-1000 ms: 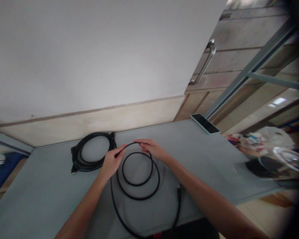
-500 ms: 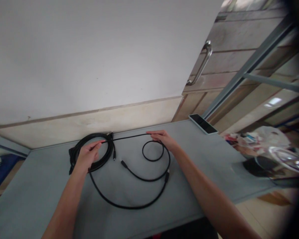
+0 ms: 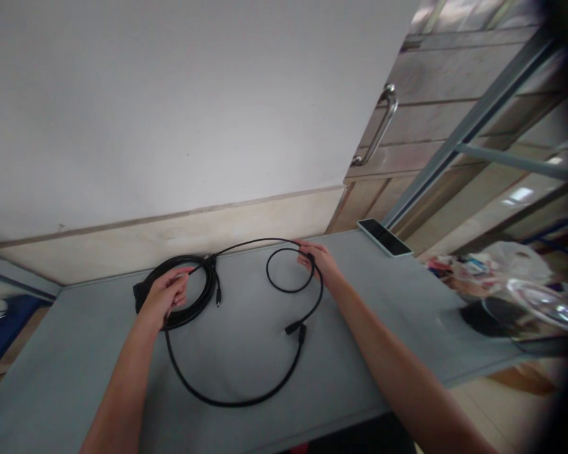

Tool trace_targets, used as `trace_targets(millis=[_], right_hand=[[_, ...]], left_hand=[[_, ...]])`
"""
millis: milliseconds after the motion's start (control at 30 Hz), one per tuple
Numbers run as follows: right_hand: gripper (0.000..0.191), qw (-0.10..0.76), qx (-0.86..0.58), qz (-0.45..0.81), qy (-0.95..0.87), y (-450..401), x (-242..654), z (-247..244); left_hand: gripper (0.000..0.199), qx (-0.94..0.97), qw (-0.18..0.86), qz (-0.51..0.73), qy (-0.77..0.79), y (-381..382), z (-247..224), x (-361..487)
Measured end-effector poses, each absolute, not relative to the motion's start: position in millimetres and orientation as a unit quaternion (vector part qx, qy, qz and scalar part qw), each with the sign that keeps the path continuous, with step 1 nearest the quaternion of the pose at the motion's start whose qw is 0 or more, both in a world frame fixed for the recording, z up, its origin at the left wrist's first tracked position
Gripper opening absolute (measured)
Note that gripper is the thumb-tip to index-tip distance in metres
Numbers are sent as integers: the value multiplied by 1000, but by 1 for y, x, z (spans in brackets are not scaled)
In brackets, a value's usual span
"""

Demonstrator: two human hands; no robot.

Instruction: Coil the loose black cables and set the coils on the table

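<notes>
While facing a white wall (image 3: 180,113) across the upper left and centre of the frame, working over a grey table (image 3: 76,353) spanning the lower half. Holding a long black cable (image 3: 236,403) at two spots, letting a wide bend droop through the lower centre of the frame and a slack arch run from hand to hand, passing by the upper right of a coiled cable (image 3: 201,309). Seeing that coil lying at the lower left of the frame in several turns, partly covered.

Pinching the long black cable between thumb and fingers with the left hand (image 3: 165,295), in front of the coil from this view; not being able to tell whether touching the coil too. Pinching likewise with the right hand (image 3: 320,261), right of centre, beside one small loop.

Judging by the layout, counting the coil as gathered already and the held cable as barely so: showing just that small loop, leaving the wide bend and both ends loose.

Having a phone (image 3: 385,238) lying screen up farther right, apart from both hands. Finding one plug (image 3: 293,328) resting just beside another plug (image 3: 302,333), below the right hand, and a third plug (image 3: 218,297) pointing down beside the coil.
</notes>
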State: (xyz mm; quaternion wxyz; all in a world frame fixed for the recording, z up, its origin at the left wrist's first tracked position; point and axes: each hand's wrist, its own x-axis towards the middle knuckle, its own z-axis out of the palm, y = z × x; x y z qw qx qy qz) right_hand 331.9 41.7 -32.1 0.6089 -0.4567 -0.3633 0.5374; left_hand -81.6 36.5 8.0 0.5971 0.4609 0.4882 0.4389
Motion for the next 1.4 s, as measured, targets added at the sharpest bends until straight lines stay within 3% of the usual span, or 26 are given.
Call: trace_targets(millis=[367, 600, 900, 1000, 1267, 1400], right_hand=[[41, 560, -440, 590, -380, 36, 300, -40], [44, 556, -442, 558, -429, 37, 298, -44], [42, 526, -559, 301, -566, 39, 298, -40], [40, 525, -580, 269, -561, 37, 297, -36], [22, 492, -476, 448, -575, 27, 278, -32], [22, 507, -457, 420, -598, 24, 273, -30]], left_hand=[[78, 463, 614, 413, 488, 27, -9, -43], [65, 467, 610, 434, 470, 23, -2, -35], [33, 496, 547, 467, 487, 24, -14, -26], [34, 506, 542, 457, 491, 24, -14, -26], [64, 581, 511, 397, 494, 12, -10, -14], [67, 594, 471, 414, 503, 7, -6, -12]])
